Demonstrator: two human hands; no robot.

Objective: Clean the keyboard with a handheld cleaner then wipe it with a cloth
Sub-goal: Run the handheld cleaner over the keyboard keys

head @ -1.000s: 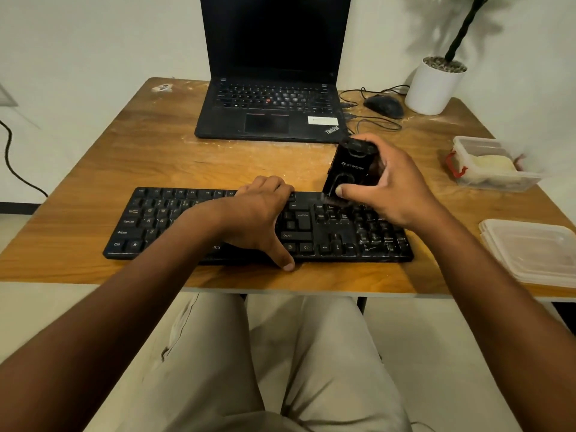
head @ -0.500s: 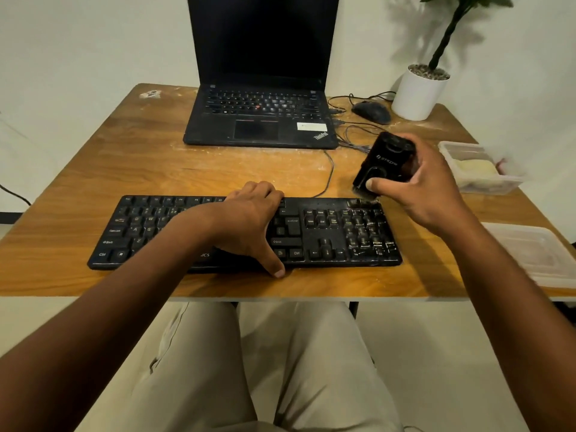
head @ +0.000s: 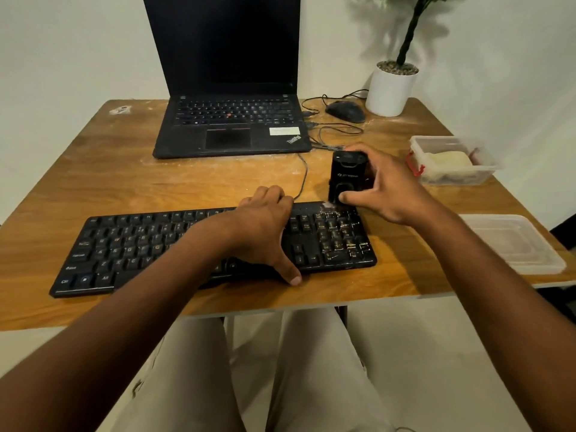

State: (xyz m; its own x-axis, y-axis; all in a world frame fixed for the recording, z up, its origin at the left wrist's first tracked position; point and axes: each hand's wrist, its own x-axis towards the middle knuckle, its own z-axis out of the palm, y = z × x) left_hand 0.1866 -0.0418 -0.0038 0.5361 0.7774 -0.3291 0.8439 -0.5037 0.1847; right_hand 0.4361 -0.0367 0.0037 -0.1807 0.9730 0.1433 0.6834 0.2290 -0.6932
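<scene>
The right hand (head: 391, 190) has its fingers curled round one handheld cleaner (head: 346, 177), thumb pressed to the lower front and the other fingers wrapped over the top and far side. The cleaner is a small black block of glossy plastic, held upright, its lower end at the far right edge of the keyboard (head: 149, 247). A pale logo and a short word are printed across its front, too small to read.

The left hand (head: 265, 227) lies across the middle of the keyboard, fingers bent over the far edge and thumb stretched down past the near edge onto the wood, clamping the board between them.

There is one keyboard, long, flat, black plastic, with white legends; "Ctrl", "Alt" and "Shift" can be made out at its near left corner. Pale specks dot the number-pad keys on the right. It rests on one wooden table (head: 124, 182), its grain orange-brown and its surface scuffed with whitish marks.

Behind it stands one open black laptop (head: 230, 126), screen dark, a red dot amid its keys, a white sticker and the word "ThinkPad" on the palm rest. Thin black cables (head: 304, 176) trail from its right side. One dark mouse (head: 345, 111) sits beside one round white pot (head: 391, 88) topped with gravel, holding a twisted green stem.

To the right are two clear plastic pieces: one box (head: 452, 160) with red clips and something pale yellow inside, and one flat rectangular lid (head: 511, 241) near the table's edge.
</scene>
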